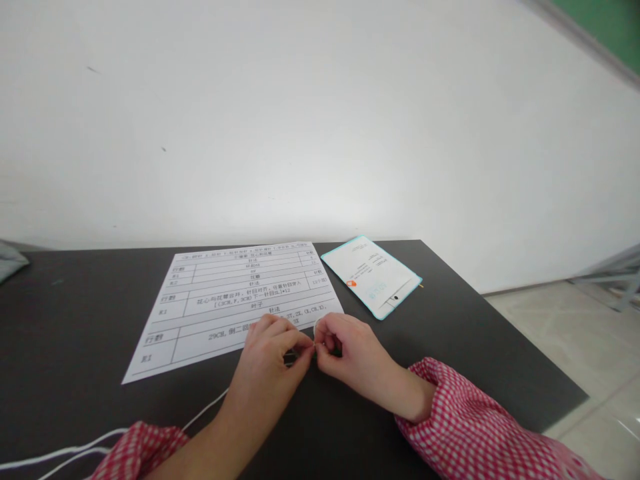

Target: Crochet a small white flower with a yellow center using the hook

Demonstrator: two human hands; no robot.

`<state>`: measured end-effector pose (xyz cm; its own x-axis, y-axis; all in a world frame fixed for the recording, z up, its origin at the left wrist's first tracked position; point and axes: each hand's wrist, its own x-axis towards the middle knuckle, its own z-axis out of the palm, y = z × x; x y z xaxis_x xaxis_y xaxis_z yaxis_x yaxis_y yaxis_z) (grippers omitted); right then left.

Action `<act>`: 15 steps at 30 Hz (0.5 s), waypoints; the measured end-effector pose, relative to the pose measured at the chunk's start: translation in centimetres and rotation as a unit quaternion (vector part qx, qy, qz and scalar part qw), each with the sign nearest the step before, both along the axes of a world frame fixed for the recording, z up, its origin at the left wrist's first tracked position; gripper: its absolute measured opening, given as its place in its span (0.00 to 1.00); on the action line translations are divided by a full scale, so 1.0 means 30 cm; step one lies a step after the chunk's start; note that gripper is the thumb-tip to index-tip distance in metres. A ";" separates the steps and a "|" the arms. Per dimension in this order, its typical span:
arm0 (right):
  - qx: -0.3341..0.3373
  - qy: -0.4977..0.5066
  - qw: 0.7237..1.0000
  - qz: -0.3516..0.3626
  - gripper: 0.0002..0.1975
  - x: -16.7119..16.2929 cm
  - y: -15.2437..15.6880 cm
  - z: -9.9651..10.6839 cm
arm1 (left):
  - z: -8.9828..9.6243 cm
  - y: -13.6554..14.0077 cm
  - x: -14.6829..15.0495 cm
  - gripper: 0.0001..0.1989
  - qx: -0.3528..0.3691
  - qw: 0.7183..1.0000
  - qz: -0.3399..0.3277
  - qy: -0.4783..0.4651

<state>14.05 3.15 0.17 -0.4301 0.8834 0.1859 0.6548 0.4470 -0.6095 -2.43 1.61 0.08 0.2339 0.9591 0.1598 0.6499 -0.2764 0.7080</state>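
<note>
Over the front of the dark table, my left hand point(273, 350) is closed in a pinch, thumb against forefinger. A thin white strand of yarn point(207, 405) runs from beside my left sleeve and passes out of sight behind that hand. My right hand point(350, 347) also pinches, its fingertips touching those of the left. A bit of white yarn shows at its forefinger. The small piece between the fingertips is mostly hidden. Just behind both hands lies a printed paper sheet point(240, 290), its lower right corner partly covered by the left hand.
A flat white card-like pouch with a light blue edge point(373, 273) lies right of the sheet on the dark table point(475, 347). Thicker white cords point(65, 457) cross the lower left. A white wall point(300, 133) stands behind, with tiled floor point(550, 327) to the right.
</note>
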 end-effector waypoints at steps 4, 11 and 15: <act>0.003 0.007 1.000 0.011 0.08 0.003 0.004 0.000 | 0.006 -0.002 0.001 0.08 -0.012 1.000 0.001 -0.014; 0.031 0.036 0.998 0.040 0.09 0.009 0.005 0.005 | 0.009 0.006 -0.003 0.07 -0.046 0.996 0.022 -0.073; 0.047 0.043 0.996 0.059 0.10 0.009 0.005 0.004 | 0.010 0.005 -0.005 0.07 -0.048 0.995 0.020 -0.081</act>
